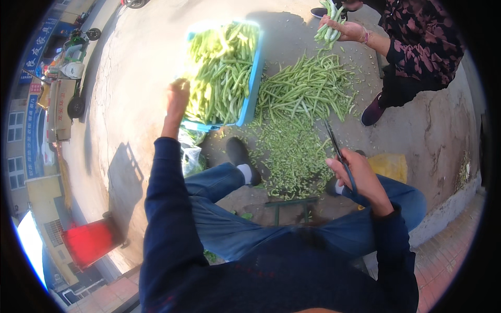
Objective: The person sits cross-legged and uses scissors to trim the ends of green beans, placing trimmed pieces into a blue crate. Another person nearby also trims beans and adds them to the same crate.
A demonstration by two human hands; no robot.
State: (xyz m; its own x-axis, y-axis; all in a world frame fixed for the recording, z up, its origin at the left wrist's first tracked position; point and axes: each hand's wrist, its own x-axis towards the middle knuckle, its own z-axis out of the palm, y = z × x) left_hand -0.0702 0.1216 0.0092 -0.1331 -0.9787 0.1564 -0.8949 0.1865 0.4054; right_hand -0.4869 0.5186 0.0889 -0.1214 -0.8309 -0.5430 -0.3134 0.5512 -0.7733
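My left hand (178,98) is at the left side of a blue plastic crate (254,70) filled with green beans (231,78); glare blurs its fingers, and whether they hold anything is unclear. In my right hand (354,170) is a pair of scissors (337,146) with dark blades, which point up toward a heap of long green beans (307,88) on the ground. The blades look close together. Many short cut bean pieces (291,156) lie spread between my feet, below the heap.
A co-worker's hand (344,30) holds a bunch of beans (330,25) at the upper right. A plastic bag (191,158) rests below the crate, near my left knee. Beside my right leg lies a yellow sack (387,166). A red cart (90,240) and a parked vehicle (60,109) stand at the left.
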